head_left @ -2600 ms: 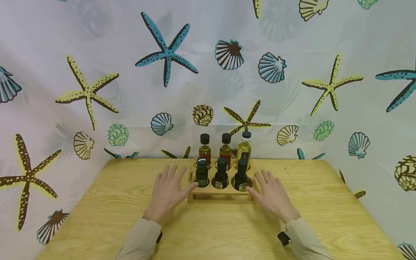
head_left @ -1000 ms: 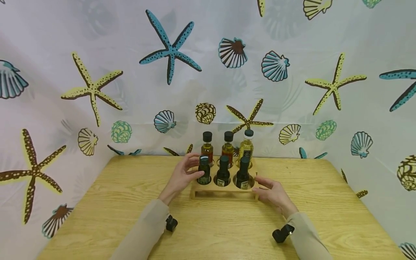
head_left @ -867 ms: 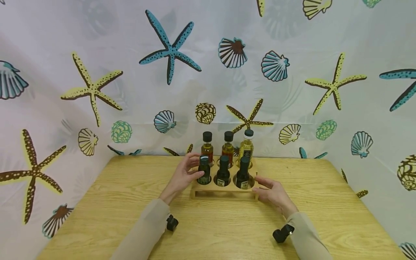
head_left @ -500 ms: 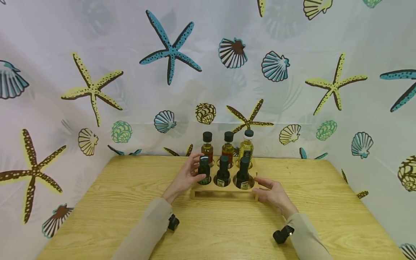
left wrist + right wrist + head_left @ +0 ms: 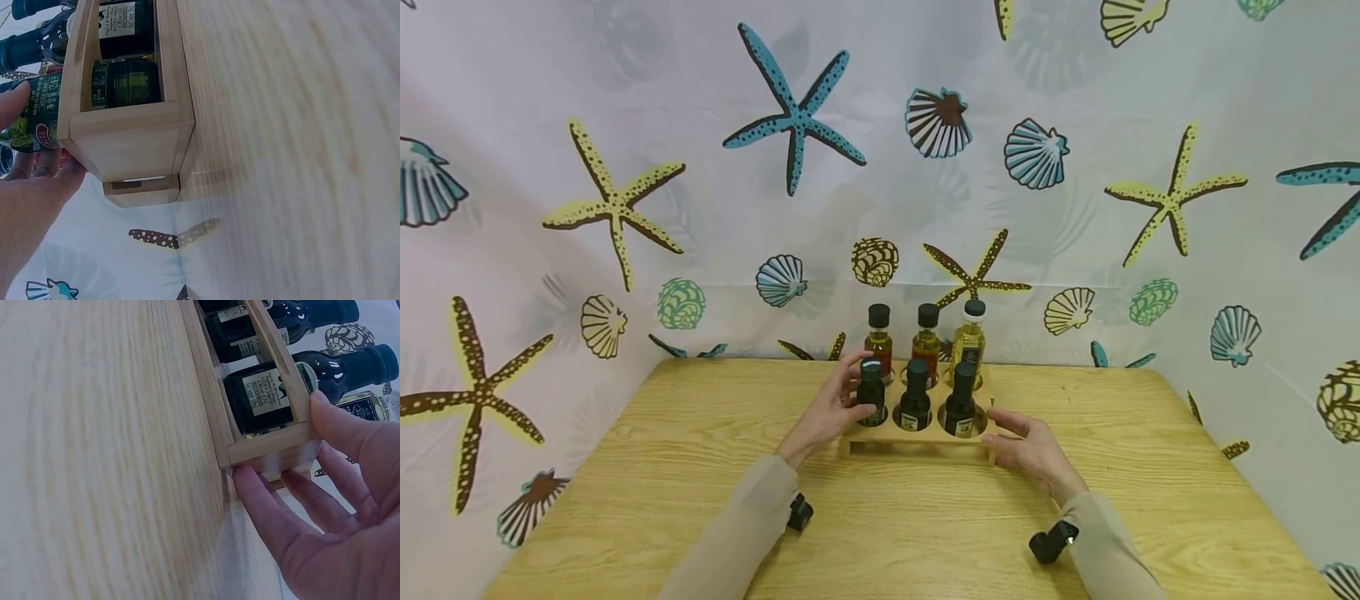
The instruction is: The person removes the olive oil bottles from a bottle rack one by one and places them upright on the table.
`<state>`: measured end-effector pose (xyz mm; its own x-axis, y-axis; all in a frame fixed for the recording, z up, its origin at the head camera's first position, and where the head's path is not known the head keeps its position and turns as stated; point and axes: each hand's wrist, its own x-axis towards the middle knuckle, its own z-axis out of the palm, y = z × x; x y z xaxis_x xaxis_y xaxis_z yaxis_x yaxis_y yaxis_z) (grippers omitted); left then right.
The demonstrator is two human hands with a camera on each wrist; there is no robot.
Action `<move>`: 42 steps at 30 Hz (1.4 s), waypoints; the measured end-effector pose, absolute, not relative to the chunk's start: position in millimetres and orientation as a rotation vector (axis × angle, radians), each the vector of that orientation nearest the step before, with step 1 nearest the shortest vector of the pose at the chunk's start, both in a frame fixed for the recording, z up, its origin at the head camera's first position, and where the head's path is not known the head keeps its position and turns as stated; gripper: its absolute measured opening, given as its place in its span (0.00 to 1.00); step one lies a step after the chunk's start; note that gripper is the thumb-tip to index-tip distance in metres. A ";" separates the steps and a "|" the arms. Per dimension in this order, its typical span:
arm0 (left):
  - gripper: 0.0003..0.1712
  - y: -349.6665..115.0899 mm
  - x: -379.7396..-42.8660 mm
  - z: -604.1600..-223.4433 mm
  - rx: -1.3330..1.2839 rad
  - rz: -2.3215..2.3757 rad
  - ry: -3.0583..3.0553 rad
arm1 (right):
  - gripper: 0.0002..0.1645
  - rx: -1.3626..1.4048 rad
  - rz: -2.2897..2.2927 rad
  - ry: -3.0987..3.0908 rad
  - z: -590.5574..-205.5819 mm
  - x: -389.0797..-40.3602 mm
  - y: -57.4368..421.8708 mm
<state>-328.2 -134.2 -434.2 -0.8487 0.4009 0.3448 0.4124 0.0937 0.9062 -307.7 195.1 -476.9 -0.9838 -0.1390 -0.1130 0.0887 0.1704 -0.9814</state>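
Observation:
A wooden bottle rack (image 5: 880,435) stands on the table with two rows of bottles in its round holes. At its front left, my left hand (image 5: 825,414) curls thumb and fingers round a small dark bottle (image 5: 870,393) with a dark green cap. That bottle sits in its hole; in the left wrist view its green label (image 5: 44,106) shows under my thumb. My right hand (image 5: 1037,446) pinches the rack's right end, thumb at the upper board and fingers against the end piece. Nearest to it is a dark olive oil bottle (image 5: 262,394). Another dark bottle (image 5: 915,400) fills the front middle hole.
Behind stand two amber oil bottles (image 5: 877,342) with black caps and a pale yellow bottle (image 5: 968,342) with a white-ringed cap. The light wood table (image 5: 700,467) meets a starfish-and-shell printed curtain (image 5: 925,200) behind the rack and at both sides.
Both hands were spread flat beside the rack. My left hand has moved in round the front left bottle, then shifted slightly; my right hand has closed on the rack's end. The rack looks still.

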 end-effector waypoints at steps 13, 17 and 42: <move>0.45 -131.7 -324.9 -430.5 -0.799 -1.908 -2.289 | 0.35 -0.062 -1.932 2.244 -474.7 -306.1 195.2; 0.45 -130.5 -323.0 -426.2 -0.793 -1.889 -2.275 | 0.35 -0.064 -1.929 2.238 -474.7 -306.7 194.7; 0.46 -143.7 -341.2 -416.9 -0.683 -1.800 -2.256 | 0.39 -0.102 -1.908 2.243 -475.4 -306.3 193.6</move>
